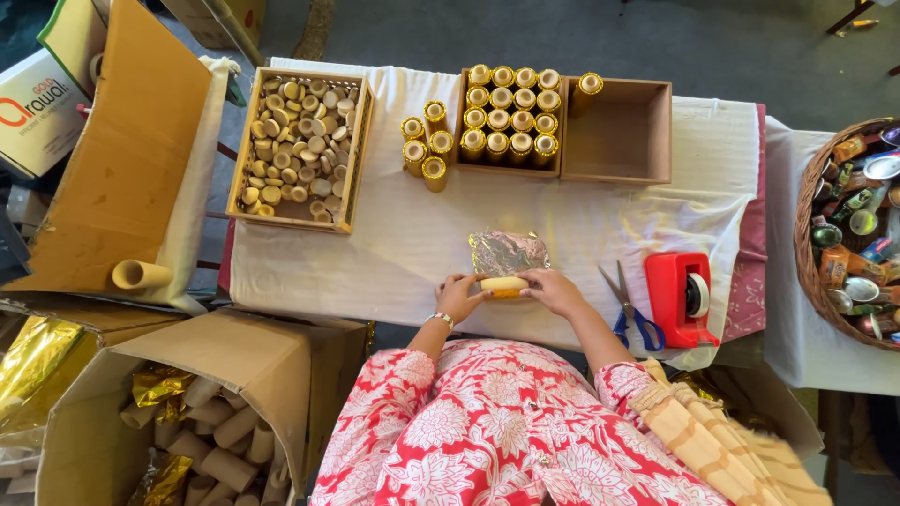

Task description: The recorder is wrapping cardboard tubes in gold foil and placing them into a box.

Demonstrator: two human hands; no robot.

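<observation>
Left hand (457, 296) and right hand (555, 290), each grip closed on one end of yellow tube (504, 285) at near table (394, 253) edge, touching foil sheet (507, 251). Scissors (630, 305) just right; bare cloth leftward.

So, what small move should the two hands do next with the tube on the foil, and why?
Probably roll the tube forward over the foil sheet. The left hand and right hand hold it by its ends, lying flat at the sheet's near edge, with the crinkled foil spread just beyond it. It looks only partly gold, unlike the gold-wrapped tubes standing in the wooden box.
</observation>
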